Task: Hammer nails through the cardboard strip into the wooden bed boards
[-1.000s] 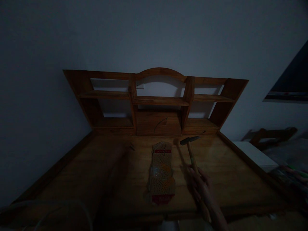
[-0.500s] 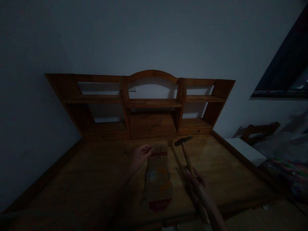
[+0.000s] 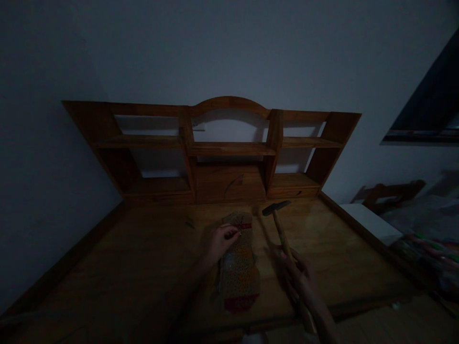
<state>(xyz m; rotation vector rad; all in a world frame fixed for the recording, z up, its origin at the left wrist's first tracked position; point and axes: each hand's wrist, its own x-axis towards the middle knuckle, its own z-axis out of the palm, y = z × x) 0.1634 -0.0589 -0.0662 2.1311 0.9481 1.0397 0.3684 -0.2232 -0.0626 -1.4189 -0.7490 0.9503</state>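
Note:
My right hand [image 3: 296,272] is wrapped round the wooden handle of a hammer [image 3: 281,234], whose dark metal head points away from me, above the desk top. My left hand [image 3: 221,241] is closed in a pinch over the far part of a flat brown piece [image 3: 238,272] with red bands and a dotted, orange-marked surface. It looks like a packet or printed card, but the dark hides which. A tiny glint shows at the left fingertips; what they hold is too small to make out.
The wooden desk [image 3: 150,263] has a shelf unit [image 3: 229,149] along its back, against the wall. Beyond the right edge are a white surface [image 3: 371,222], a wooden chair back [image 3: 398,191] and a clear plastic bag of colourful things [image 3: 430,248]. A small dark mark [image 3: 190,224] lies left of my left hand.
My left hand has moved right and slightly nearer, from the brown piece's far left edge to over its surface. The right hand still holds the hammer in nearly the same place.

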